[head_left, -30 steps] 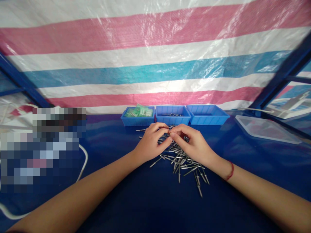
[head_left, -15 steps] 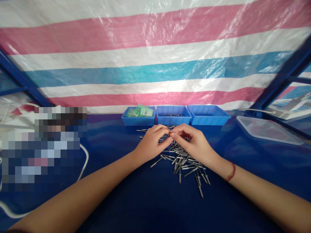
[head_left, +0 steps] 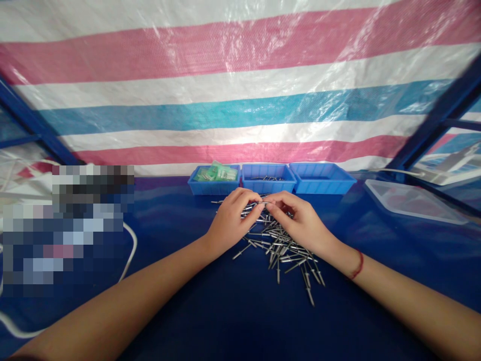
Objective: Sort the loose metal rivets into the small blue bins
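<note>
A slim silver blind rivet (head_left: 264, 202) spans the small gap between my two hands, above a loose pile of blind rivets (head_left: 281, 245). The thumb and forefinger of my left hand (head_left: 233, 216) pinch its left end. From the other side, my right hand (head_left: 300, 218) pinches the right end between thumb and forefinger. Most of the held rivet is covered by fingertips. Both hands hide part of the pile beneath them.
Behind the hands stand a left blue bin (head_left: 214, 188) with green-tinted bags, a middle blue bin (head_left: 267, 187) with some rivets, and a right blue bin (head_left: 323, 187). A clear plastic lid (head_left: 415, 203) lies at right. A white cable (head_left: 131, 245) curves at left.
My left hand has shifted slightly left and up, so the fingertips are a little farther apart and the rivet shows between them. The pile and bins look unchanged.
</note>
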`<action>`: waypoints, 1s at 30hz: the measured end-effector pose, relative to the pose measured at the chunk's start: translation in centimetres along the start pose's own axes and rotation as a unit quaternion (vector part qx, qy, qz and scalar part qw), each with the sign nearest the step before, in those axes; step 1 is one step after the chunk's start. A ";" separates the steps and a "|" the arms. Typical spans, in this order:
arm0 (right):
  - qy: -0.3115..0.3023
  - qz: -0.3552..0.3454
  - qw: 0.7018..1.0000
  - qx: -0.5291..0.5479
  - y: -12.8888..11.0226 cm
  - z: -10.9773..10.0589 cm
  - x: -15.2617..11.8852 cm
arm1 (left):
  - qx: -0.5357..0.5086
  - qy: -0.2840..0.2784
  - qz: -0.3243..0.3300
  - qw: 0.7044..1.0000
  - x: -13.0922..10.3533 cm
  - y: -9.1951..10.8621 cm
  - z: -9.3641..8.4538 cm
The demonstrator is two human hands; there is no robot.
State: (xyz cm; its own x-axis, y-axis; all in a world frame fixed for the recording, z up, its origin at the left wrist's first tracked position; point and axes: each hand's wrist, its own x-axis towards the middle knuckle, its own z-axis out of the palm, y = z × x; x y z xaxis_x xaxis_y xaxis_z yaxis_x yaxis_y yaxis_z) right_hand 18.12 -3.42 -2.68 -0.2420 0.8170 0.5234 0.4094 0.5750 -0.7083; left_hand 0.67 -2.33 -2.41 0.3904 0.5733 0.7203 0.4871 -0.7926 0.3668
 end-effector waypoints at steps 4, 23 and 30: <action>-0.021 -0.014 1.000 -0.016 0.1 0.0 -0.1 | 0.005 0.002 0.002 1.000 -0.1 0.0 0.0; 0.109 -0.092 0.922 -0.359 2.8 -3.5 4.8 | 0.049 -0.126 -0.016 0.991 -0.4 -1.0 0.6; 0.078 -0.046 0.961 -0.260 2.4 -3.1 1.4 | 0.085 -0.203 -0.020 0.975 -0.2 -0.6 0.6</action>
State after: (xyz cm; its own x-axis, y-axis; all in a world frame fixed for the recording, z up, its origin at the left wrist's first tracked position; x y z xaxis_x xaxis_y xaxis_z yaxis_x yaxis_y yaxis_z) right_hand 21.50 -1.01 -2.22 -0.1803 0.7243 0.6655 0.7871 0.5120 -0.3441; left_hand 0.78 -1.83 -3.17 0.6280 0.6659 0.4028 0.6173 -0.7414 0.2632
